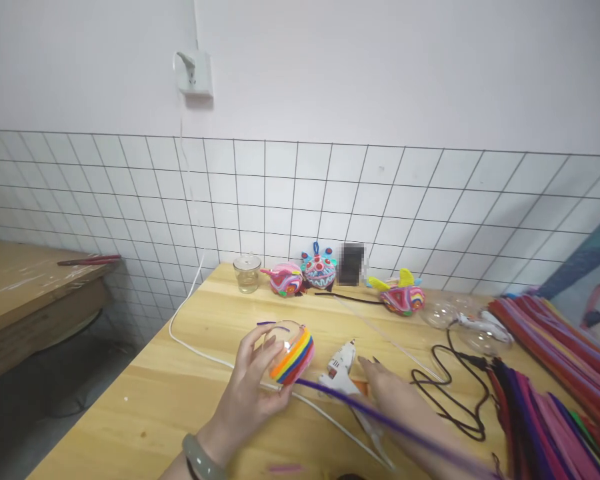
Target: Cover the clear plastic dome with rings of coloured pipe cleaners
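Observation:
My left hand (253,380), with a bangle at the wrist, grips a clear ball (293,350) partly covered in rows of rainbow and pink pipe cleaners. A long purple pipe cleaner (380,417) trails from the ball's underside toward the lower right, passing across my right forearm. My right hand (393,393) is slightly blurred, its fingers stretched out just right of a white hot glue gun (341,363). The gun's nozzle points away from me. Whether the fingers touch the gun's handle is unclear.
Finished pipe-cleaner figures (319,268) stand along the back edge beside a glass cup (248,273). Clear plastic shells (483,340), a tangled black cord (460,427) and bundles of pipe cleaners (545,427) lie at right. A white cable (200,350) crosses the table (145,400).

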{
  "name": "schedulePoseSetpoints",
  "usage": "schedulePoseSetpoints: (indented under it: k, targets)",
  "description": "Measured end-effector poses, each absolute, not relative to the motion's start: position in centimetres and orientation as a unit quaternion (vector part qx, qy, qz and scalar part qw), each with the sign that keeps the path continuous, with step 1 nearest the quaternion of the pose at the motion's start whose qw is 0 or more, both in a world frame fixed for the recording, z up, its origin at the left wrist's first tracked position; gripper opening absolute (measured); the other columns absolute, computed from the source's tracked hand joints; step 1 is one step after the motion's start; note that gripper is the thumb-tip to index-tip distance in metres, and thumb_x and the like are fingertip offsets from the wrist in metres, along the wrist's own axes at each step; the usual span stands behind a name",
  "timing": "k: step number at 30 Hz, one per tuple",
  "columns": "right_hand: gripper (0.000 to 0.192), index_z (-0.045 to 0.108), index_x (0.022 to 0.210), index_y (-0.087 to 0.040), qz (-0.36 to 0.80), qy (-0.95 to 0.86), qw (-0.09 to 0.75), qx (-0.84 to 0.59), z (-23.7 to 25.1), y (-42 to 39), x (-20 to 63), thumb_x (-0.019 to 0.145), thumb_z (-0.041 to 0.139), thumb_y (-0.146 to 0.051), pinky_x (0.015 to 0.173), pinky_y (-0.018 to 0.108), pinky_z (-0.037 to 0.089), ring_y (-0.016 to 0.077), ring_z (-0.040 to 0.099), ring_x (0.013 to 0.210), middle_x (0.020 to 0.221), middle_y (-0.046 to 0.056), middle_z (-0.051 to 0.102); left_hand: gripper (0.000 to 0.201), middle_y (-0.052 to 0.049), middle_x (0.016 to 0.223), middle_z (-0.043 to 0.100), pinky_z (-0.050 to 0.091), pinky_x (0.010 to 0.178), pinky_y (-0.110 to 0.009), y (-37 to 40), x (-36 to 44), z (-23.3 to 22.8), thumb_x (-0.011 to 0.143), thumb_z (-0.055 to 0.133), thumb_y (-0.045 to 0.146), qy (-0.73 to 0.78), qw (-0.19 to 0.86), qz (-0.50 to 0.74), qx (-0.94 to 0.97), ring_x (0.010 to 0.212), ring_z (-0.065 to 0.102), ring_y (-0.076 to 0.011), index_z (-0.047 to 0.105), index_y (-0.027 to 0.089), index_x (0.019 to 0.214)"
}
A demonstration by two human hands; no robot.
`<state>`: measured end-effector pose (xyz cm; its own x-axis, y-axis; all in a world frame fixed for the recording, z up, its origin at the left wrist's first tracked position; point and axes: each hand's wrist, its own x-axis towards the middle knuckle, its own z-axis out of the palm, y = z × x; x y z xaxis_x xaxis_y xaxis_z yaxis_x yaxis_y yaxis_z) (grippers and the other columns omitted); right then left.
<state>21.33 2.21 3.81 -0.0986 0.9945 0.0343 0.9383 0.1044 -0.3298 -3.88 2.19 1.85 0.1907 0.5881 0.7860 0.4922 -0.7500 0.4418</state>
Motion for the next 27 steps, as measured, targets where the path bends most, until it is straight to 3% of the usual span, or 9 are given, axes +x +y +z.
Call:
schedulePoseSetpoints:
  k: [2,8,11,15,17,19,21,27]
  targets:
    - [0.047,0.063,0.117,-0.006,0.1,-0.724,0.129,-0.67,2.0,1.7,20.5,0.072,0.064,-0.021,0.087,0.045,0.048,0.0378,0.065,0.1,0.106,0.022,0.069,0.075,-0.008,0.134,0.034,0.047,0.1,-0.044,2.0,-3.7,2.0,0.076,0.061,0.003,0.337,0.03,0.529,0.778,0.127,0.044,-0.0278,0.033,0.04,0.136]
    - [0.046,0.063,0.116,-0.01,0.13,-0.707,0.197,-0.666,-0.4,1.6,20.8,0.071,0.051,-0.006,0.087,0.035,0.049,0.0295,0.067,0.1,0.112,0.019,0.067,0.072,-0.009,0.135,0.038,0.045,0.1,-0.047,2.1,-3.4,1.7,0.075,0.064,0.007,0.346,0.076,0.536,0.766,0.127,0.044,-0.0289,0.038,0.038,0.134]
    - [0.052,0.058,0.12,-0.013,0.156,-0.677,0.255,-0.672,-0.1,2.5,22.7,0.069,0.05,-0.01,0.088,0.038,0.049,0.0303,0.065,0.106,0.116,0.017,0.067,0.068,-0.009,0.132,0.044,0.043,0.101,-0.051,2.5,-3.4,1.2,0.075,0.066,0.011,0.344,0.131,0.555,0.746,0.127,0.044,-0.0303,0.042,0.037,0.132]
    - [0.06,0.041,0.134,-0.009,0.188,-0.633,0.344,-0.668,2.0,3.2,25.1,0.077,0.047,-0.027,0.075,0.035,0.053,0.025,0.069,0.087,0.11,0.015,0.067,0.064,-0.009,0.134,0.046,0.041,0.103,-0.051,2.5,-3.2,0.8,0.073,0.071,0.016,0.325,0.229,0.552,0.733,0.13,0.043,-0.0314,0.047,0.036,0.129]
    - [0.044,0.052,0.119,-0.016,0.274,-0.596,0.422,-0.626,3.2,3.0,25.9,0.08,0.053,-0.037,0.067,0.03,0.051,0.0206,0.065,0.072,0.091,0.007,0.07,0.06,-0.01,0.134,0.048,0.042,0.103,-0.049,2.3,-2.8,0.9,0.073,0.073,0.02,0.318,0.323,0.543,0.707,0.129,0.045,-0.0309,0.05,0.033,0.127]
    - [0.025,0.061,0.078,-0.02,0.395,-0.551,0.466,-0.568,4.2,2.6,26.3,0.079,0.061,-0.045,0.052,0.026,0.044,0.0156,0.053,0.051,0.059,-0.001,0.06,0.053,-0.012,0.131,0.054,0.044,0.102,-0.046,2.2,-2.3,1.1,0.074,0.074,0.025,0.321,0.448,0.527,0.646,0.123,0.053,-0.0291,0.053,0.027,0.122]
    - [0.042,0.049,0.053,-0.022,0.475,-0.518,0.481,-0.524,4.9,2.2,26.1,0.075,0.067,-0.053,0.046,0.025,0.037,0.0119,0.043,0.045,0.048,-0.003,0.05,0.049,-0.013,0.12,0.063,0.045,0.1,-0.045,2.3,-1.8,1.3,0.071,0.077,0.033,0.326,0.553,0.52,0.564,0.112,0.061,-0.028,0.058,0.022,0.116]
    - [0.046,0.049,0.054,-0.02,0.516,-0.466,0.518,-0.498,5.1,0.7,23.5,0.075,0.069,-0.056,0.046,0.023,0.032,0.0107,0.038,0.045,0.048,-0.003,0.05,0.057,-0.01,0.115,0.069,0.043,0.098,-0.04,2.7,-1.7,0.9,0.06,0.086,0.033,0.323,0.659,0.517,0.441,0.109,0.062,-0.0257,0.064,0.021,0.111]
